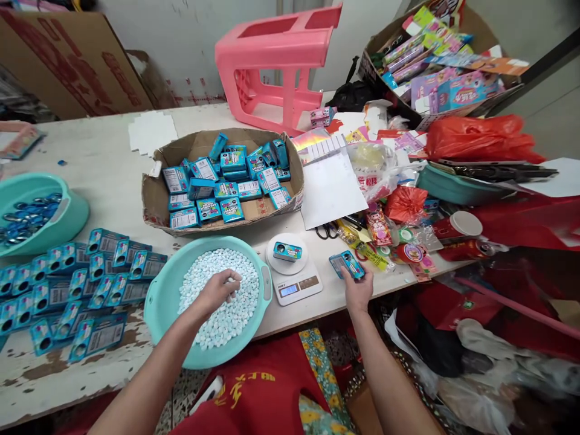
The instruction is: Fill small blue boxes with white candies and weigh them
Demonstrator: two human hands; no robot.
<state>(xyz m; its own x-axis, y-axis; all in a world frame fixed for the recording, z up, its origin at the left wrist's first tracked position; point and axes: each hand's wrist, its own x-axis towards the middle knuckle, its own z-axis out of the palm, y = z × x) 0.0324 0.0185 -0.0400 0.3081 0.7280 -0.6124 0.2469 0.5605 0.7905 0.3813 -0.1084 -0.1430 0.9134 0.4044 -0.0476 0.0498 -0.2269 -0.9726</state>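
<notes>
My left hand (220,290) hovers over the white candies (231,323) in a turquoise basin (164,290); its fingers are curled together, and what they hold is too small to make out. In my right hand (359,290) is a small blue box (348,264), held over the table's front edge. Between the hands a white kitchen scale (296,287) with a lit display bears another blue box (287,251) on its round plate. Behind the basin, a cardboard tray (258,210) holds several blue boxes.
Several blue boxes (102,332) with round openings lie in rows at the left, beside a second turquoise basin (75,214). A pink stool (276,51) stands behind. Scissors (327,231), wrappers, a paper cup (464,224) and a red bag (483,139) crowd the right.
</notes>
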